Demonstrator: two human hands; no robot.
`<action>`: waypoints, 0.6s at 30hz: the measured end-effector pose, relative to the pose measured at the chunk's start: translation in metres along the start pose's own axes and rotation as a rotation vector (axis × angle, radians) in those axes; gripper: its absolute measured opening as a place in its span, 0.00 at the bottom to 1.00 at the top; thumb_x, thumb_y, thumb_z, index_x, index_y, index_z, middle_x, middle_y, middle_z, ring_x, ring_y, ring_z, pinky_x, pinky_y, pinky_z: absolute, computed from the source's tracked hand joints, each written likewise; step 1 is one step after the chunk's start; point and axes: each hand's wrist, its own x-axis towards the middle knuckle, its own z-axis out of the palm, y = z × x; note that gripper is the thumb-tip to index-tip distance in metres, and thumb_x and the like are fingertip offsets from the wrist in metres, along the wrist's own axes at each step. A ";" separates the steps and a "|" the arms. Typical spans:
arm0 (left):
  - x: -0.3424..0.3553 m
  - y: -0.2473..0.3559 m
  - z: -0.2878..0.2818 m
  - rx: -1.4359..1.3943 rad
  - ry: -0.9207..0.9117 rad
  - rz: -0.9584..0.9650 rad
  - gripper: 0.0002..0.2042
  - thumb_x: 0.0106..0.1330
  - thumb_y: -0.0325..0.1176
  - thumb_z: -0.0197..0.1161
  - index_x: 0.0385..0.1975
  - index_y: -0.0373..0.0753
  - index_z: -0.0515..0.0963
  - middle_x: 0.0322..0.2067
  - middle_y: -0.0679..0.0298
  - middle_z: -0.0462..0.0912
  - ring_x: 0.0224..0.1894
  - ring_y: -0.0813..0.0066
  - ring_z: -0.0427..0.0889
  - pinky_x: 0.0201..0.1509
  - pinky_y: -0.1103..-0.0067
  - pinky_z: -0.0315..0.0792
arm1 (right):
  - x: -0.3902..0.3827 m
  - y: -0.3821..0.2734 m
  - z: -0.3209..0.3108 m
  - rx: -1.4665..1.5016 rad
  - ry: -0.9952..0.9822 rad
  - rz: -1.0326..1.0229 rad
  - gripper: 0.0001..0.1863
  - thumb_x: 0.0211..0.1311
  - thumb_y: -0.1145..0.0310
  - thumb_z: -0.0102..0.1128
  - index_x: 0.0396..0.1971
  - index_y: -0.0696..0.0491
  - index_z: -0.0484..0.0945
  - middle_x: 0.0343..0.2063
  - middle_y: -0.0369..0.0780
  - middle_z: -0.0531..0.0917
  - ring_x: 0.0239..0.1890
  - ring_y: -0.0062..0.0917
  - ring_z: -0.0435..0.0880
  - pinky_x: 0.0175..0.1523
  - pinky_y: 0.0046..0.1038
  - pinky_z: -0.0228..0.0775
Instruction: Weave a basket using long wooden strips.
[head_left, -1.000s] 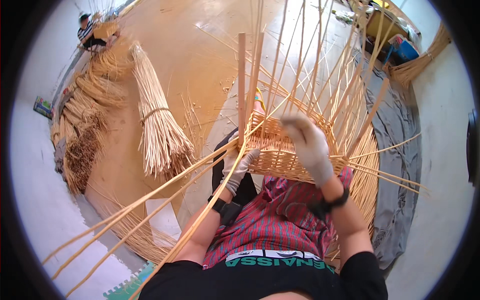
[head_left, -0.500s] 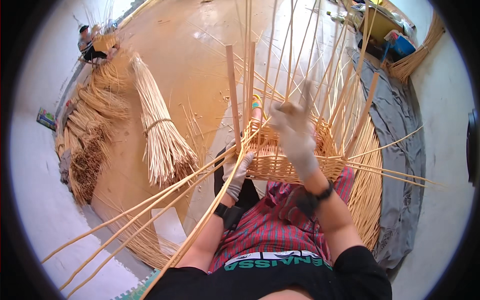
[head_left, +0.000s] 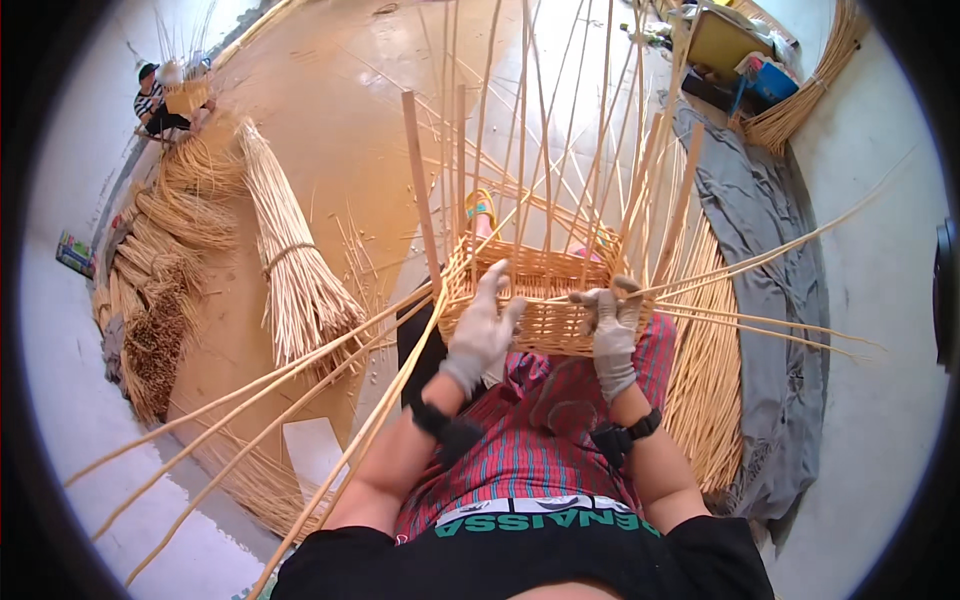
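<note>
A half-woven wicker basket (head_left: 545, 318) sits across my lap, with thin willow rods and flat wooden stakes (head_left: 421, 190) standing up from it. My left hand (head_left: 484, 328), in a pale work glove, rests against the near wall with its fingers apart. At the right end of that wall, my gloved right hand (head_left: 613, 328) is closed around a small dark tool (head_left: 626, 286), mostly hidden by the fingers. Long loose rods (head_left: 270, 378) run out from the basket's left corner, and others (head_left: 765, 322) from its right corner.
A tied bundle of peeled rods (head_left: 295, 260) lies left on the floor, beside darker bundles (head_left: 165, 290) along the wall. Right of me are more rods (head_left: 705, 390) and a grey cloth (head_left: 770, 300). Another person (head_left: 160, 105) sits far left; a blue bin (head_left: 768, 85) stands far right.
My right hand has come down from above the basket to its near rim, with the tool. My left hand has moved from the left corner onto the near wall, fingers spreading.
</note>
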 end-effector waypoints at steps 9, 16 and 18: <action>0.018 -0.007 0.016 -0.246 -0.164 -0.359 0.13 0.75 0.42 0.60 0.40 0.36 0.78 0.29 0.63 0.84 0.24 0.77 0.85 0.26 0.77 0.81 | 0.097 -0.076 0.106 -1.134 -0.329 -0.586 0.38 0.66 0.80 0.54 0.75 0.47 0.56 0.64 0.51 0.73 0.54 0.38 0.84 0.51 0.30 0.80; 0.033 -0.005 0.000 -0.105 -0.237 -0.333 0.11 0.71 0.39 0.66 0.43 0.38 0.79 0.31 0.65 0.85 0.30 0.82 0.81 0.33 0.76 0.80 | 0.036 -0.049 -0.006 0.023 -0.025 -0.147 0.24 0.76 0.78 0.44 0.68 0.48 0.59 0.25 0.35 0.76 0.28 0.22 0.80 0.47 0.40 0.83; 0.045 -0.007 0.003 -0.185 -0.338 -0.468 0.17 0.69 0.40 0.69 0.49 0.37 0.76 0.31 0.61 0.86 0.26 0.74 0.85 0.30 0.74 0.80 | 0.021 -0.026 -0.036 0.142 0.030 -0.172 0.13 0.79 0.75 0.41 0.58 0.49 0.64 0.26 0.36 0.77 0.30 0.23 0.81 0.48 0.41 0.84</action>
